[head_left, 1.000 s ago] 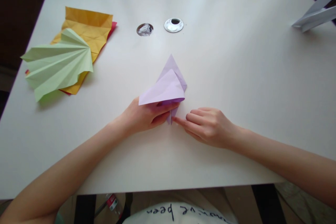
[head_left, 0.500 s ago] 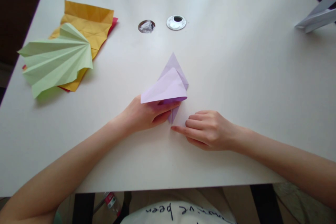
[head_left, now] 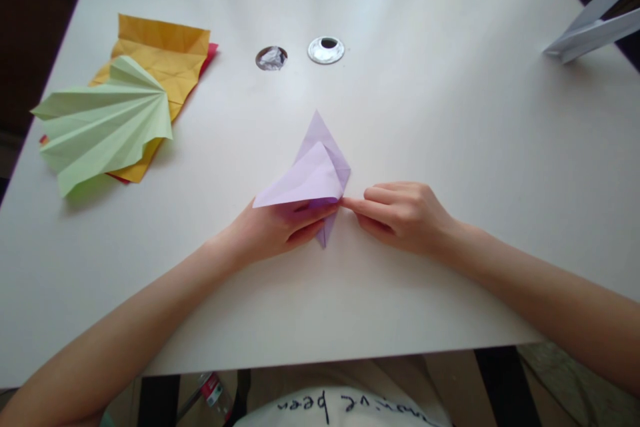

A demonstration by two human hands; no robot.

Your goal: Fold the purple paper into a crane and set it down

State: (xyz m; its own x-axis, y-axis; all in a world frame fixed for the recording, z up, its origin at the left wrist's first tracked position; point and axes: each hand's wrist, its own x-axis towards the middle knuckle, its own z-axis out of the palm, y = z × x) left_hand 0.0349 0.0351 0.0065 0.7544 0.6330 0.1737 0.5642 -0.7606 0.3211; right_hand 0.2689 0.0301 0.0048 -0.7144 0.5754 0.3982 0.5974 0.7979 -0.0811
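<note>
Mid-fold: lilac paper [head_left: 315,170] sits on the tabletop [head_left: 450,113], well right of the green fan [head_left: 103,123]. Left hand [head_left: 280,223] grips its raised flap; right hand [head_left: 400,213], fingers curled, touches the paper's right corner. Next move likely calls for flattening the flap into a crease.

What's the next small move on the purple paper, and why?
Probably press the right hand's fingertip along the right edge of the purple folded paper to flatten the crease. The left hand pins the paper from below with a flap lifted off the table, and the right index tip touches the flap's right corner.
</note>
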